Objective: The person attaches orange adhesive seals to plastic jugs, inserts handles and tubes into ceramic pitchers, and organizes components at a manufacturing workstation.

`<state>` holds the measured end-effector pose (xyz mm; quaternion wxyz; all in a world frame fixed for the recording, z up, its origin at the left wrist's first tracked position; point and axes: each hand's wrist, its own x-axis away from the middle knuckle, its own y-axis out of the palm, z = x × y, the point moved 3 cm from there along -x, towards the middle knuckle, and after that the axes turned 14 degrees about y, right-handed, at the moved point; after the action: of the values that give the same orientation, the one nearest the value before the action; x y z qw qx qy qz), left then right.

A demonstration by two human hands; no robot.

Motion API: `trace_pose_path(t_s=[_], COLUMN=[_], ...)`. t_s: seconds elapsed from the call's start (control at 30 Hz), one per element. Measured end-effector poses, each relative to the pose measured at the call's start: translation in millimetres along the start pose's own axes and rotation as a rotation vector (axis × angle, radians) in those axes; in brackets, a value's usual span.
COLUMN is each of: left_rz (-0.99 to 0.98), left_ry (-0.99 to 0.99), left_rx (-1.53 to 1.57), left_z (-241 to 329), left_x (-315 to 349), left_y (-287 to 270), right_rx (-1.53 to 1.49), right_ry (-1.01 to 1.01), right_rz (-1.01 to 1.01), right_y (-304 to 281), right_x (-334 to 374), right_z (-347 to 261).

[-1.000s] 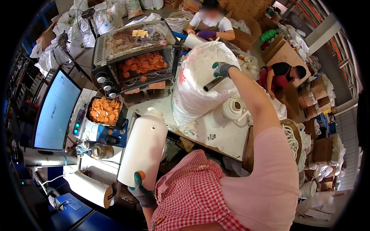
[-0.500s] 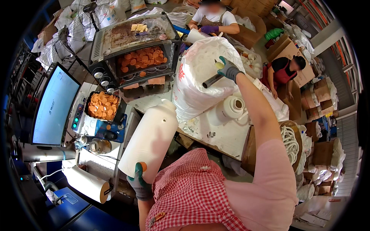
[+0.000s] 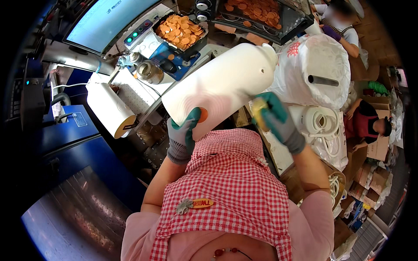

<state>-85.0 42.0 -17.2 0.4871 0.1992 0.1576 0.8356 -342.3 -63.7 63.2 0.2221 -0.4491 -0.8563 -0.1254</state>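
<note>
A large white plastic bottle (image 3: 222, 80) lies slantwise in front of me, with a small hole near its neck. My left hand (image 3: 183, 135), in a grey and green glove, is closed on its lower end. Beside that thumb an orange disc (image 3: 203, 115) rests against the bottle; I cannot tell whether it is held or stuck there. My right hand (image 3: 281, 124), gloved alike, is closed round a yellow-handled tool (image 3: 260, 114) near the bottle's side. Motion blurs the tool, and its dark tip is unclear. A dark tube (image 3: 323, 81) lies on top of the full white bag (image 3: 287, 82).
A box of orange discs (image 3: 180, 32) stands beyond the bottle, left of an oven (image 3: 278, 30) with more discs inside. Glass jars (image 3: 150, 71) and a monitor (image 3: 111, 21) are at the left. A white jug (image 3: 320, 122) stands right; two co-workers sit beyond.
My view has swung left and downward. My right hand has come from above the white bag to the bottle's side, with the yellow-handled tool. My left hand keeps hold of the bottle.
</note>
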Motion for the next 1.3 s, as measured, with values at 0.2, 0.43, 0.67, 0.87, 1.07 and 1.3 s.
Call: trace_pose_path(t_s=[0.2, 0.43, 0.67, 0.87, 1.07, 1.3], left_rz=[-0.154, -0.432, -0.191, -0.202, 0.123, 0.032], left_ry=[0.354, 0.894, 0.399, 0.672, 0.245, 0.193], left_rx=[-0.470, -1.115, -0.783, -1.029, -0.489, -0.254], left_z=[26.7, 52.5, 31.0, 29.5, -0.3, 13.2], left_x=[18.9, 27.8, 38.7, 44.7, 29.1, 29.0], left_y=[-9.0, -4.1, -16.7, -3.9, -24.4, -23.0], right_rx=[0.674, 0.688, 0.868, 1.285, 1.424, 0.678], right_ry=[-0.341, -0.431, -0.488, -0.573, -0.642, -0.089], right_rz=[0.186, 0.149, 0.155, 0.123, 0.158, 1.105], right_y=[72.9, 74.2, 77.4, 83.7, 81.1, -301.1], right_x=[4.2, 3.7, 8.3, 25.4, 3.4, -54.5], right_z=[-27.2, -18.1, -29.9, -44.5, -51.1, -8.1])
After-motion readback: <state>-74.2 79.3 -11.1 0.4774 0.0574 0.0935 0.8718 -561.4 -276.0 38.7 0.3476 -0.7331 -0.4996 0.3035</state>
